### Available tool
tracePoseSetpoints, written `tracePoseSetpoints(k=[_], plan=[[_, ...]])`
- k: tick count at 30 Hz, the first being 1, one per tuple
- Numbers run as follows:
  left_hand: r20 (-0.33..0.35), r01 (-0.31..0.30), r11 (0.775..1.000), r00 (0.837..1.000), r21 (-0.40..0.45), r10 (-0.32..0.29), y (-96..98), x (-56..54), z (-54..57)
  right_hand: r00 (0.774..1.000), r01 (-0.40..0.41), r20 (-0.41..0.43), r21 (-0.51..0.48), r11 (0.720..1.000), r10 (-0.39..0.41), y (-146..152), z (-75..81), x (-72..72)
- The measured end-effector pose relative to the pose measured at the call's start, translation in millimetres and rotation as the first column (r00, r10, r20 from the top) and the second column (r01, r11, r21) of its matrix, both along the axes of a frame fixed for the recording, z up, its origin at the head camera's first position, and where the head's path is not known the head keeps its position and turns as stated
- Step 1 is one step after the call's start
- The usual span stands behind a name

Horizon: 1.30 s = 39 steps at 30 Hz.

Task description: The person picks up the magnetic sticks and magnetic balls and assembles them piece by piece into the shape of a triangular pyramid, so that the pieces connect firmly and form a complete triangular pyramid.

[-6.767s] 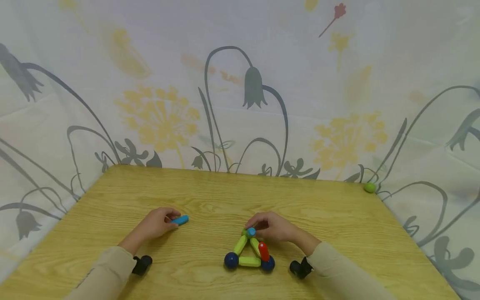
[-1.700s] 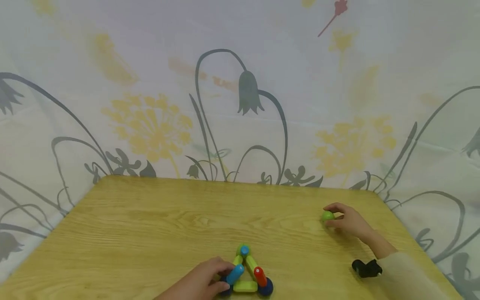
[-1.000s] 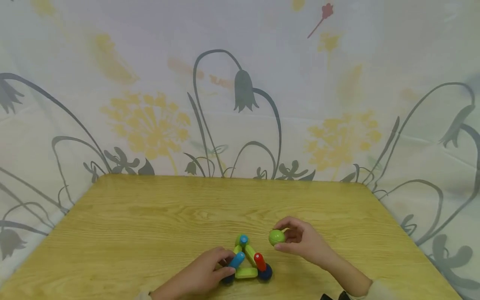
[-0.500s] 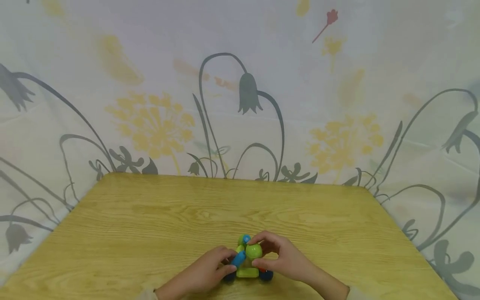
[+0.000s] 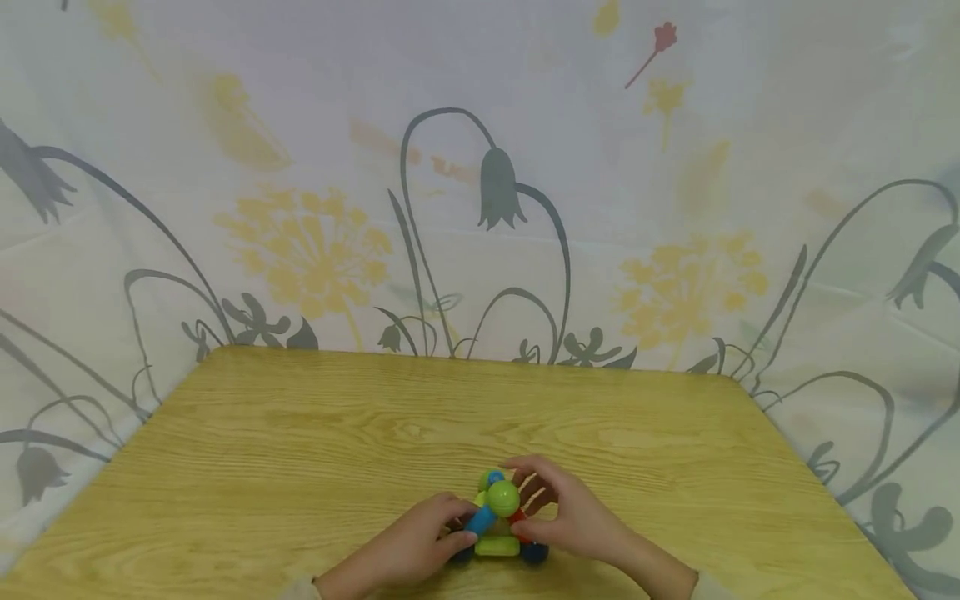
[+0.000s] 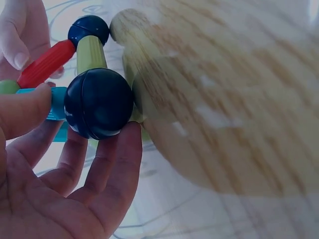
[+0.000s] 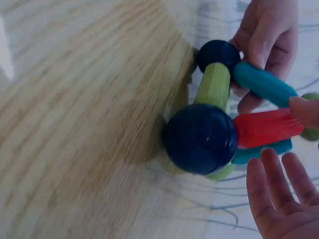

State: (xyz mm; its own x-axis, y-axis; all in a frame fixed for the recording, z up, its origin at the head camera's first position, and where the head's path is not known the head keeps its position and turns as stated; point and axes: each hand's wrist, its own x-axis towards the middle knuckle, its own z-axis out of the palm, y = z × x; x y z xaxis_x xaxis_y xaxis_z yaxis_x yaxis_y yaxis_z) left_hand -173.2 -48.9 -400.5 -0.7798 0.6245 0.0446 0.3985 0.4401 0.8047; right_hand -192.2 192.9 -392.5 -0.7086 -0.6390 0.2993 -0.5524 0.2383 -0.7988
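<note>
Dark blue balls (image 7: 200, 139) and yellow-green rods (image 5: 497, 546) form a triangle on the table, with a green ball (image 5: 485, 481) at its far corner. Rods rise from its corners: a red rod (image 7: 266, 128), a near blue rod (image 5: 481, 522) and a far blue rod (image 7: 261, 151). Another green ball (image 5: 503, 498) sits where the leaning rods come together. My left hand (image 5: 412, 537) grips the near blue rod, thumb on it and fingers around its dark blue ball (image 6: 99, 103). My right hand (image 5: 576, 517) has its thumb touching the red rod, fingers spread apart.
The wooden table (image 5: 300, 433) stretches away behind the construction. A pale cloth (image 5: 337, 125) printed with grey and yellow flowers hangs beyond its far edge and at both sides.
The right hand picked up the green ball from the right, brought it over the triangle, and loosened its fingers from it. The left hand carried the blue rod to the near-left dark blue ball.
</note>
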Motion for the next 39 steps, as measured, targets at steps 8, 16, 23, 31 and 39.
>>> tracePoseSetpoints(k=[8, 16, 23, 31, 39], plan=[[0.039, 0.002, 1.000, 0.999, 0.009, -0.002, 0.2, 0.1, -1.3, 0.983, -0.066, 0.173, 0.060, 0.996, 0.055, 1, -7.3, -9.5], [0.059, -0.002, 1.000, 0.998, 0.003, 0.002, -0.5, -1.8, -2.7, 0.970, -0.145, 0.197, 0.009, 0.989, 0.140, -3, -8.5, -13.1], [0.065, -0.008, 1.000, 0.998, -0.001, 0.008, -0.6, -4.7, -2.6, 0.929, -0.257, 0.243, -0.124, 0.958, 0.280, -7, -9.4, -18.8], [-0.007, -0.051, 0.999, 0.999, -0.016, 0.051, 0.8, -1.9, -2.1, 0.948, -0.146, 0.262, -0.155, 0.977, 0.183, -7, -8.3, -17.2], [-0.015, -0.051, 0.998, 0.999, -0.027, 0.051, 1.9, -2.4, -0.9, 0.949, -0.096, 0.286, -0.150, 0.984, 0.136, -4, -8.8, -16.8]])
